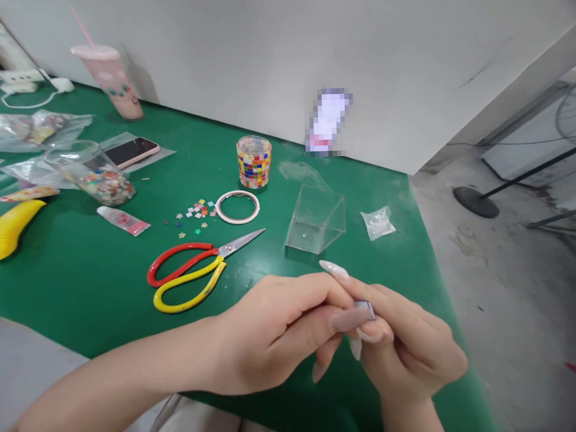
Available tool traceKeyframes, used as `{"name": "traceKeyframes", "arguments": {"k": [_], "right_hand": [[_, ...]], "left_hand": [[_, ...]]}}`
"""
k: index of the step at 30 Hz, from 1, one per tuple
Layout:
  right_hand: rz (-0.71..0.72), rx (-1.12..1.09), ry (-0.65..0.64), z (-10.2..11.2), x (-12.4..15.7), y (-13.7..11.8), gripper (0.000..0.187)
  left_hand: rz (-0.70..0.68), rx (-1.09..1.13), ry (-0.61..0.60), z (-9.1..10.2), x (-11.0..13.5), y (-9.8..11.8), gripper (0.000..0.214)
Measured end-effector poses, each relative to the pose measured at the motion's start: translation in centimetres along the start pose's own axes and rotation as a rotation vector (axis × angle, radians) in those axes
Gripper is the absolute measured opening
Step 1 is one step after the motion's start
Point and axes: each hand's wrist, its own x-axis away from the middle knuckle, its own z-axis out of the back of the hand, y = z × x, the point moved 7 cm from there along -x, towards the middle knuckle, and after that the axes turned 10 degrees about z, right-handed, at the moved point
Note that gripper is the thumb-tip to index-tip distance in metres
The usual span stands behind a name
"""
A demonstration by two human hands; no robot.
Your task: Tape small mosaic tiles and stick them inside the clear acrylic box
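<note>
My left hand (pixel 292 332) and my right hand (pixel 410 331) meet above the front right of the table, fingers closed and pressed together. Between the fingertips shows a small pale bluish piece (pixel 365 309) with a dark edge, mostly covered by the fingers; its kind is unclear. Just beyond the hands stands a clear open plastic box (pixel 316 224). Scissors (pixel 195 269) with one red and one yellow handle lie left of it, blades parted. A small clear packet (pixel 378 223) rests to the right of the box.
Behind the scissors are a tape roll (pixel 238 207), loose mosaic pieces (pixel 200 209) and a glass covered in mosaic (pixel 254 162). Farther left are a tilted cup of pieces (pixel 92 175), a glue tube (pixel 124 220), a phone (pixel 132 152), a yellow-handled tool (pixel 12 229) and a pink tumbler (pixel 111 80).
</note>
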Motion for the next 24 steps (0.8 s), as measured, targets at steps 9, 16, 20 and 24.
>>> {"name": "traceKeyframes", "arguments": {"k": [9,16,20,24], "right_hand": [[-0.016,0.030,0.025,0.03,0.06,-0.24,0.036],[-0.062,-0.037,0.023,-0.19,0.30,0.03,0.037],[-0.108,0.005,0.032,0.19,0.70,0.53,0.033],[-0.100,0.018,0.018,0.19,0.69,0.59,0.034]], "left_hand": [[-0.006,-0.060,-0.036,-0.24,0.28,0.01,0.024],[0.041,-0.009,-0.021,-0.10,0.29,0.06,0.024],[0.083,0.090,-0.042,-0.29,0.03,-0.20,0.022],[0.093,0.103,-0.020,-0.33,0.08,-0.41,0.024]]}}
